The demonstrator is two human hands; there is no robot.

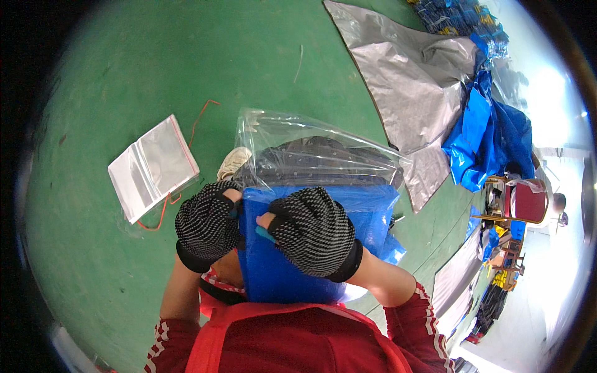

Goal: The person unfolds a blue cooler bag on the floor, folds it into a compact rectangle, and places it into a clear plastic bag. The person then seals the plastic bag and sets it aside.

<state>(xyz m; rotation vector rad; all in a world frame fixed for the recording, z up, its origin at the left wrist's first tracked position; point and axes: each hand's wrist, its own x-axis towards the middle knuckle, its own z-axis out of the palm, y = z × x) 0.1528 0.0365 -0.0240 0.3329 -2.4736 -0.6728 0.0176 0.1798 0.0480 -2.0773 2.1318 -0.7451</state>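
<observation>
Currently I'm viewing: 1 blue bundle [273,275], ctr. view; clear bag [268,138] touching far end; L hand [208,219] curling at left edge, R hand [314,231] atop; can't tell what either's pinching; any print unreadable.

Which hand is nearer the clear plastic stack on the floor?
Left: the left hand is right of the plastic stack; the right hand is farther right, on the blue bundle.

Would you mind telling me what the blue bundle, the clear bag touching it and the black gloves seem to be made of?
Blue bundle: likely plastic sheeting, glossy, with bright reflections. Clear bag: thin, shiny plastic film, transparent with highlights along its wrinkles. Black gloves: probably knitted fabric, matte, with rows of pale flecks that could be yarn or coating.
</observation>
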